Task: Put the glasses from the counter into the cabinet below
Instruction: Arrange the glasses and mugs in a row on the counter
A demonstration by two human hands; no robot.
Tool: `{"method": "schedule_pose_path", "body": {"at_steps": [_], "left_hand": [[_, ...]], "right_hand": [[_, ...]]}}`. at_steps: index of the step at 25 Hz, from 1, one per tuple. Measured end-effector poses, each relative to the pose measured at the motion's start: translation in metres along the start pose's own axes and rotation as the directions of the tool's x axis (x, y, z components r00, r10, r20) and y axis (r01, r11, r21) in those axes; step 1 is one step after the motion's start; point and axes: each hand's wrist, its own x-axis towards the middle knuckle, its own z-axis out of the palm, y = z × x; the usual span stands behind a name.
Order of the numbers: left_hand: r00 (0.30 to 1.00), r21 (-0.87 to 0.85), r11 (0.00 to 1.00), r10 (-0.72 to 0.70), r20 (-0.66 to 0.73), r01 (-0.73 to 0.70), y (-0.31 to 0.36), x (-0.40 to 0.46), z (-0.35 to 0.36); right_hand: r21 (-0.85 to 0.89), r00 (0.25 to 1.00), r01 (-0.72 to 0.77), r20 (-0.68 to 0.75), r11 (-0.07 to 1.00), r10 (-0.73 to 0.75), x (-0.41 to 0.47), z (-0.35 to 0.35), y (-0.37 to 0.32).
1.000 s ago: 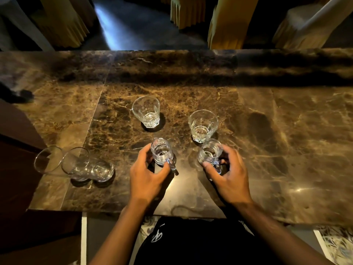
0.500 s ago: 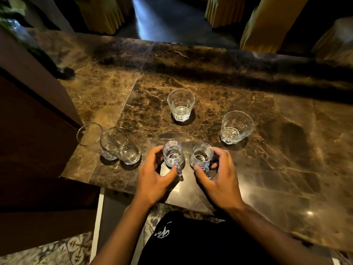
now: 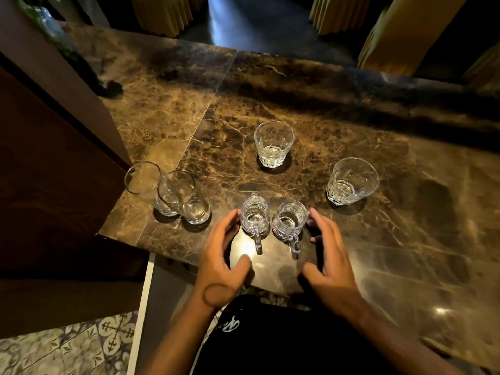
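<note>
Two small clear handled mugs stand side by side near the front edge of the brown marble counter [image 3: 351, 125]: the left mug [image 3: 255, 215] and the right mug [image 3: 290, 220], handles toward me. My left hand [image 3: 221, 255] lies just left of the left mug, fingers loose, fingertips at its side, thumb apart from it. My right hand [image 3: 328, 262] sits just right of the right mug, fingers spread, holding nothing. Two faceted tumblers stand further back, one in the middle [image 3: 273, 144] and one at the right [image 3: 350, 181]. Two tall plain glasses [image 3: 173, 193] stand at the counter's left corner.
A dark wooden panel [image 3: 54, 158] rises against the counter's left side. Patterned floor tiles [image 3: 81, 345] show at lower left. Yellow draped chairs [image 3: 400, 31] stand beyond the counter's far edge. A bottle-like thing [image 3: 51, 25] sits at the far left.
Both hands have let go of the two handled mugs, which now stand close together. The hands have drawn back and spread apart. The camera has turned further left.
</note>
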Motion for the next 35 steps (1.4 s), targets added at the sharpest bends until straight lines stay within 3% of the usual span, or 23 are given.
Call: {"method": "schedule_pose_path", "body": {"at_steps": [4,9,14,21,30,35], "left_hand": [[0.985,0.201,0.978,0.089,-0.146,-0.059,-0.003,-0.006,0.029],[0.947,0.344,0.938,0.073,-0.313,0.041,0.009,-0.002,0.053],[0.923,0.337,0.936,0.042,-0.382,0.097,0.012,0.006,0.057],[0.888,0.368,0.925,0.088,-0.450,0.095,0.015,0.005,0.048],[0.844,0.325,0.931,0.038,-0.535,0.164,0.005,0.002,0.016],[0.828,0.344,0.928,0.078,-0.556,0.144,0.001,0.002,0.004]], "right_hand": [[0.042,0.996,-0.030,-0.083,0.999,0.033,0.010,-0.005,0.008],[0.070,0.997,0.011,0.075,0.998,-0.016,0.032,-0.009,0.006],[0.088,0.980,0.077,0.178,0.993,-0.092,0.042,-0.012,0.010],[0.018,0.979,0.138,0.152,0.990,-0.139,0.043,-0.005,0.000],[0.042,0.951,0.201,0.231,0.979,-0.205,0.048,0.020,-0.014],[0.017,0.946,0.224,0.237,0.975,-0.221,0.051,0.030,-0.019]]}}
